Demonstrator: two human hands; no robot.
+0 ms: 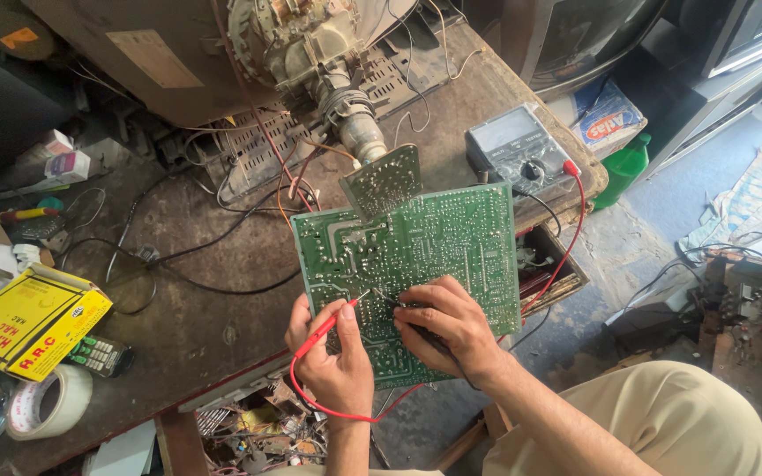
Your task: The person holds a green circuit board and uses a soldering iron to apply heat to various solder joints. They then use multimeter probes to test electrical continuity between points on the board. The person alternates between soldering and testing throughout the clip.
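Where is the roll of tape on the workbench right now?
In the head view, the roll of tape lies at the bench's lower left corner, just below the yellow box and beside the small remote.

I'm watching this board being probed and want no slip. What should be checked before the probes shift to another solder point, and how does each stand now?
1. Red probe held firmly: ok, left hand has its grip around it, tip on the circuit board.
2. Black probe held firmly: ok, in the right hand, tip on the board.
3. Probe tips apart: ok, a small gap shows between them.
4. Red lead plugged into the meter: ok.
5. Meter reading and dial setting: cannot tell, too small.
6. Board steadied: cannot tell, its support is hidden.
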